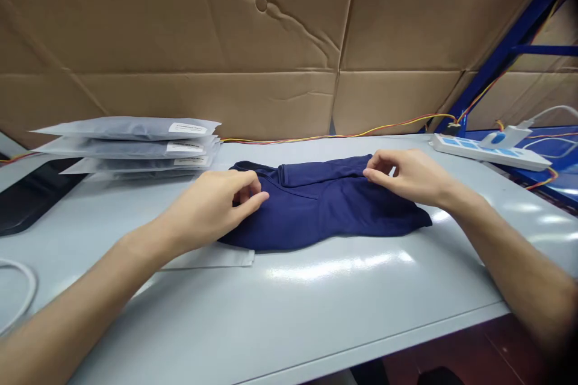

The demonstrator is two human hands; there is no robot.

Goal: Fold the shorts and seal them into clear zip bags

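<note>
A navy blue garment [298, 216] lies folded lengthwise on the grey-white table, with a banded opening at its left end and a folded-over strip along its far side. Over the left end hovers my left hand [221, 201], its fingers curled and the thumb apart from the index finger, with nothing visible between them. At the far right edge of the cloth, my right hand [401, 174] pinches the folded strip between thumb and index finger. Partly beneath my left wrist and the garment is a flat white plastic bag [217, 258].
Several labelled frosted bags [135, 129] with dark contents are stacked at the back left, beside a black flat object [36, 192]. A white power strip [492, 150] with a plug sits back right. Cardboard [271, 42] stands behind the table [316, 325]; yellow and red wires run along it.
</note>
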